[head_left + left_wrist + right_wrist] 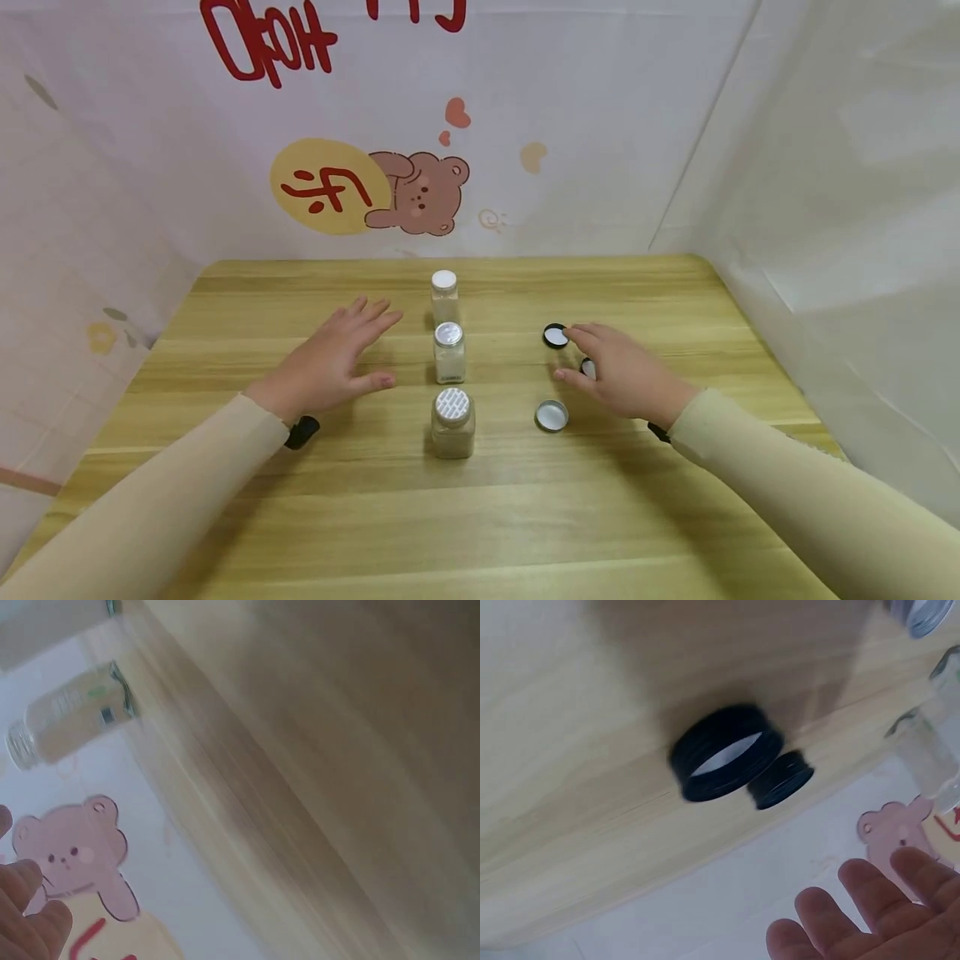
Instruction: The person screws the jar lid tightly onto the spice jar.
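Note:
Three glass jars stand upright in a row down the middle of the table: a front jar [453, 435] with a patterned top, a middle jar [450, 365] with a silvery top, and a back jar [445, 305] with a white top. Left of them hovers my left hand [330, 360], fingers spread and holding nothing. My right hand [622, 371] is at the loose lids, its fingers fairly straight and its palm without any object. Close to its fingertips lies a black lid [556, 337]; a second black lid [588, 367] is partly hidden by the hand. Nearer me is a silver lid [551, 416].
The wooden table [465, 533] is bounded at the back by a white sheet [585, 92] printed with a bear [423, 196] and red lettering. Another pale sheet [862, 208] hangs along the right side.

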